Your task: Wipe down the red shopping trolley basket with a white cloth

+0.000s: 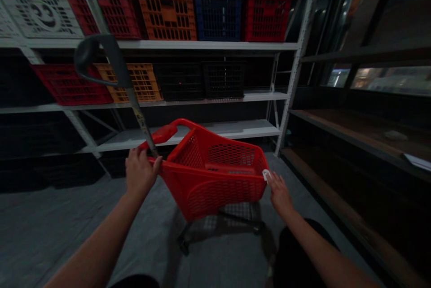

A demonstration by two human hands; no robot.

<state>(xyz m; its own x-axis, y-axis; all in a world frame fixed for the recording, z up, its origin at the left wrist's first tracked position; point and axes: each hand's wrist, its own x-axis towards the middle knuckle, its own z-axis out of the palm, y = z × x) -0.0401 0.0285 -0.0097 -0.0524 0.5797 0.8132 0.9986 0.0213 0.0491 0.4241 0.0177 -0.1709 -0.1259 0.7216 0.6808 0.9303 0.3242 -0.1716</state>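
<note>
A red plastic shopping cart (215, 189) with perforated walls stands on dark wheeled legs in front of me. My left hand (142, 169) is closed on its handle end at the left. Just beside that hand, a long metal pole (139, 115) with a dark grey loop grip (106, 61) slants up to the left. Its lower end is hidden at the cart's handle. At the far right corner of the basket, my right hand (280, 193) has its fingers curled on the rim, touching a small white piece (266, 175). Whether that piece is fixed to the cart I cannot tell.
White metal shelving (208, 45) runs behind the cart, bearing plastic crates such as an orange crate (167, 13), a blue crate (217, 14) and a red crate (267, 16). Brown shelves (360, 128) stand along the right. Grey floor (84, 216) lies below.
</note>
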